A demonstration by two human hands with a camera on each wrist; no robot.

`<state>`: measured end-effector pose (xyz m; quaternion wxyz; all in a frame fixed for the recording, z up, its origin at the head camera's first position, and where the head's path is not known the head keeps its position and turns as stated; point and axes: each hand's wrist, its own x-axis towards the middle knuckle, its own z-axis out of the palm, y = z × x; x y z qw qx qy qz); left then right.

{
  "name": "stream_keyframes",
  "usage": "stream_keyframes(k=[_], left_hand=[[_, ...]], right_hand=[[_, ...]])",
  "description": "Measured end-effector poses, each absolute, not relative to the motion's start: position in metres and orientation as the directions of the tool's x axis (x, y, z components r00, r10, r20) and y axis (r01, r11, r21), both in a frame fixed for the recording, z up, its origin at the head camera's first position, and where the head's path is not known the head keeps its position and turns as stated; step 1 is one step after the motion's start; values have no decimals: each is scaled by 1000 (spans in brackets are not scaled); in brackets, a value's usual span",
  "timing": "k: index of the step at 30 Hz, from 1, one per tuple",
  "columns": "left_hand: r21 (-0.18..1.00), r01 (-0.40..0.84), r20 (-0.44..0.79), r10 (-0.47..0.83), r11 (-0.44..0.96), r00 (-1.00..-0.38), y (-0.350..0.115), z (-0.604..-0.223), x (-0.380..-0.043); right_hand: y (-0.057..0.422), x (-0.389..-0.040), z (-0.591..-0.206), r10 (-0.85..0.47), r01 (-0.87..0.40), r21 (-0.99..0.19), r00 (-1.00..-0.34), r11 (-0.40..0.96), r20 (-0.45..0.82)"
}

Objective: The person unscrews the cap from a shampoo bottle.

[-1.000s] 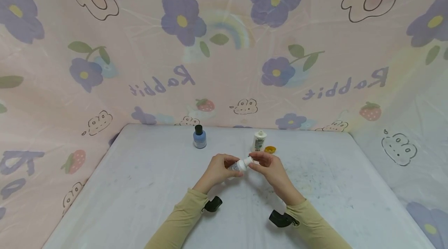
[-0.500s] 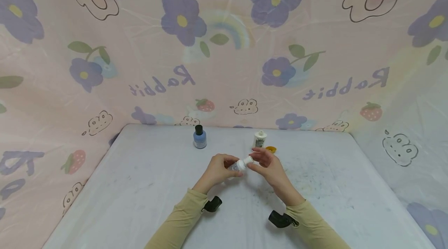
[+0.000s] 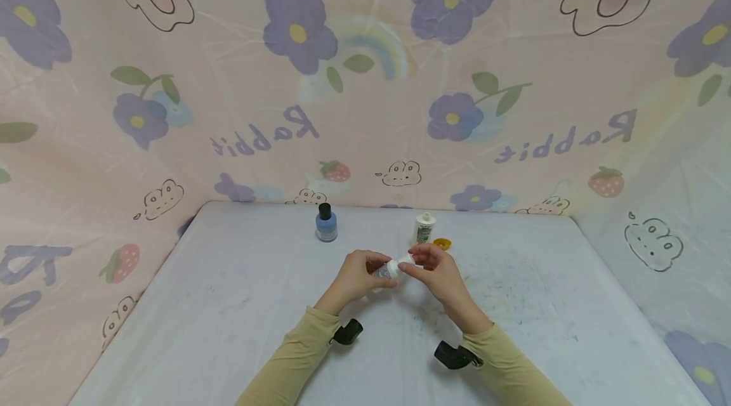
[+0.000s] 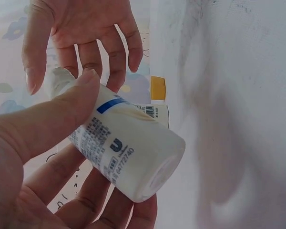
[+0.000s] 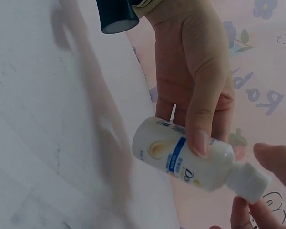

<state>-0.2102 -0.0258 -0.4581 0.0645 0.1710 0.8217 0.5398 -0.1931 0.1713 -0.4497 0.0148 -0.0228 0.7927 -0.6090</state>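
Okay, left hand [image 3: 355,278] gripping small white bottle [image 5: 178,160], tilted above worktop [image 3: 228,304], right hand [image 3: 440,271] loosely spread around its cap [image 5: 250,182], thumb apart from fingers, blue bottle [image 3: 327,228] over at the back, second white bottle [image 3: 424,228] behind the hands, orange lid [image 3: 442,243] just beside it.

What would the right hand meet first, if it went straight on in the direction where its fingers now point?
Most likely the white cap of the bottle in the left hand. The right hand has its fingertips very close to this cap; whether they touch it is hard to tell.
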Motion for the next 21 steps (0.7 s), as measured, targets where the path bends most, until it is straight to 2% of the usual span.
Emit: stream_keyframes(k=[21], left_hand=[[886, 215, 62, 354, 411, -933, -27, -458, -210]], right_hand=[[174, -192, -447, -169, -85, -975, -984, 207, 50]])
